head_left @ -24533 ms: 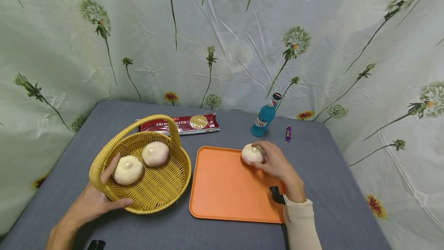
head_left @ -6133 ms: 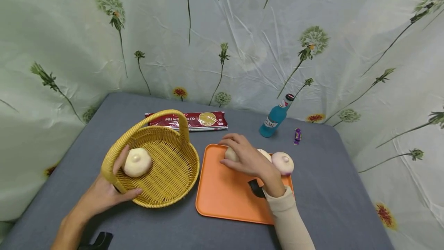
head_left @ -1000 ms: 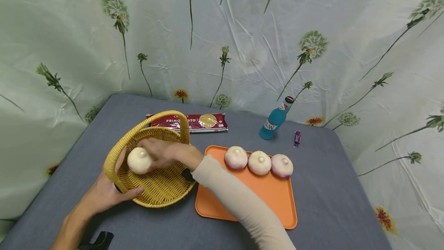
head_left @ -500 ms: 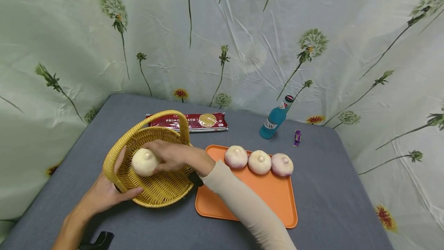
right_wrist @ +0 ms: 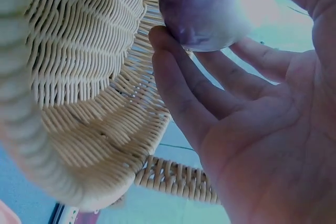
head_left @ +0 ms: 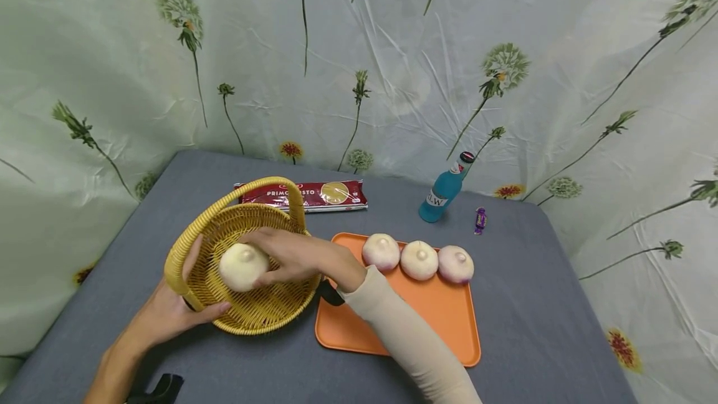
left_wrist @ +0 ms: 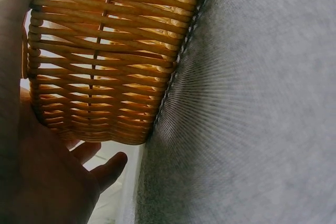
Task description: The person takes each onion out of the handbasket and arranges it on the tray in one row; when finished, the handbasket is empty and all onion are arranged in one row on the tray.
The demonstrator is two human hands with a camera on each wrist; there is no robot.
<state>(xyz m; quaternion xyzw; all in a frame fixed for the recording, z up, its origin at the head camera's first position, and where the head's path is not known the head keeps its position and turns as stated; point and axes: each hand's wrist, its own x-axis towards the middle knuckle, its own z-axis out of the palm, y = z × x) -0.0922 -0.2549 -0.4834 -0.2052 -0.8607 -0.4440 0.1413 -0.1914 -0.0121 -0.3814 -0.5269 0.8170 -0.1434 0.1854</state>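
Observation:
A yellow wicker basket [head_left: 269, 315] stands on the table's left side. My left hand [head_left: 168, 313] grips its left rim by the foot of the handle, thumb inside; the left wrist view shows the woven outer wall [left_wrist: 105, 61]. My right hand [head_left: 294, 257] reaches into the basket's opening and holds a white turnip [head_left: 241, 268] between thumb and fingers. In the right wrist view the turnip's purple underside [right_wrist: 199, 11] is visible, apart from the weave. Three more turnips [head_left: 419, 260] sit in a row along the far edge of an orange tray [head_left: 432, 310].
Behind the basket lies a red pasta packet [head_left: 331, 195]. A blue bottle [head_left: 443, 195] stands behind the tray, with a purple wrapped candy [head_left: 480, 221] to its right. A flowered curtain [head_left: 381, 61] hangs at the table's back.
Over the last second my right hand has brought the turnip rightward from the basket's left side. Earlier, one turnip was on the tray and two in the basket. My left hand keeps its grip.

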